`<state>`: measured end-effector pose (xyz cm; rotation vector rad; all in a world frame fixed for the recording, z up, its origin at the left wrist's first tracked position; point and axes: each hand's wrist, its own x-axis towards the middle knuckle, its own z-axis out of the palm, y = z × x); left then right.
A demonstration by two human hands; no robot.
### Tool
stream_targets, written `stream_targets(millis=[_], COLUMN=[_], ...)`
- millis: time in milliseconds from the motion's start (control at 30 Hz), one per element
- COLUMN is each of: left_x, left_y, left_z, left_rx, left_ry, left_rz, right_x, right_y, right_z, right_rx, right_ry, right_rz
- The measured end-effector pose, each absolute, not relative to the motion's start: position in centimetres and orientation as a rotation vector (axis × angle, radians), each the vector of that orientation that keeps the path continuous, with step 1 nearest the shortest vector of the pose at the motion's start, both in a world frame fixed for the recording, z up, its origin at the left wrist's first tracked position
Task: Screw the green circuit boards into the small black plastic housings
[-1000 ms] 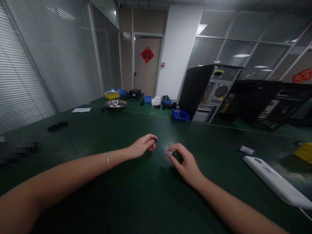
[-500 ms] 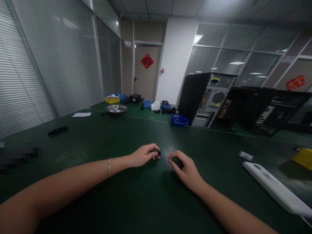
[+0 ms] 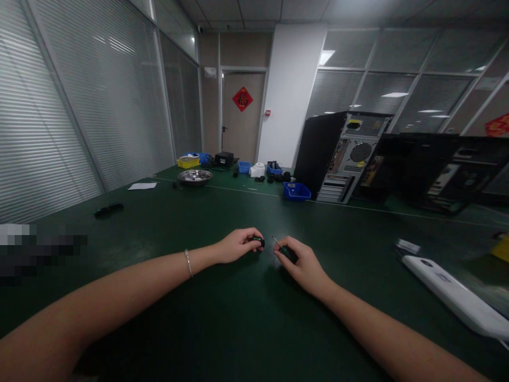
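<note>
Left of the white device (image 3: 453,294), the left hand (image 3: 238,246) partly hides a dark piece (image 3: 260,242); rightward, a yellow object (image 3: 501,248) is cropped.

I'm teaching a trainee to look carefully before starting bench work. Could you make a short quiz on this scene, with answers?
1. Multiple choice: What does the right hand hold?
A) a bowl
B) a screwdriver
C) a sheet of paper

2. True or false: A gap shows between the screwdriver's tip and the small dark part in the left hand.

3. Fill in the colour: The tray beside the upright computer case is ____.

Key: 1. B; 2. True; 3. blue.
</note>
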<state>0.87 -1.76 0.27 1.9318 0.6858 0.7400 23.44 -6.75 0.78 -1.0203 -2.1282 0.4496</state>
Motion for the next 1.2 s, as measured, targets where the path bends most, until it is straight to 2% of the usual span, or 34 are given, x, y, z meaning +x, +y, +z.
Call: stream_targets(millis=[767, 1200], left_x=[0.8, 0.3], left_y=[-2.2, -1.5], left_z=[0.7, -0.4], left_rx=[2.138, 2.12], left_ry=[0.823, 0.787], left_rz=[0.73, 0.787], right_x=[23.4, 23.1], right_y=[-6.3, -6.7], right_z=[1.2, 0.7], right_rx=[-1.037, -1.018], right_ry=[-2.077, -2.252], right_rz=[0.604, 0.437])
